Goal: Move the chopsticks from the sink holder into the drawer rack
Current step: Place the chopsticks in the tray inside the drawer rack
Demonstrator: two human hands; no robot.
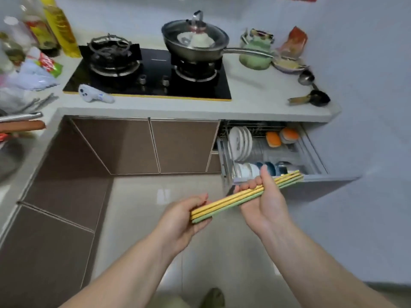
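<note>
A bundle of yellow and green chopsticks [231,200] lies slanted between both hands over the floor. My left hand [182,221] cups the near ends. My right hand [264,196] is closed around the middle, and the far tips reach just over the front panel of the pulled-out drawer rack [311,156]. The wire rack holds upright white plates [241,141], bowls [246,170] and orange sponges [280,136]. The sink holder is not clearly seen; only a sink edge shows at far left.
The counter above carries a black gas hob [153,76] with a lidded pan [195,41], a green kettle [255,52], ladles [311,90] and bottles [53,25] at back left. Brown cabinet doors [133,145] line the corner. The tiled floor [138,196] spreads below.
</note>
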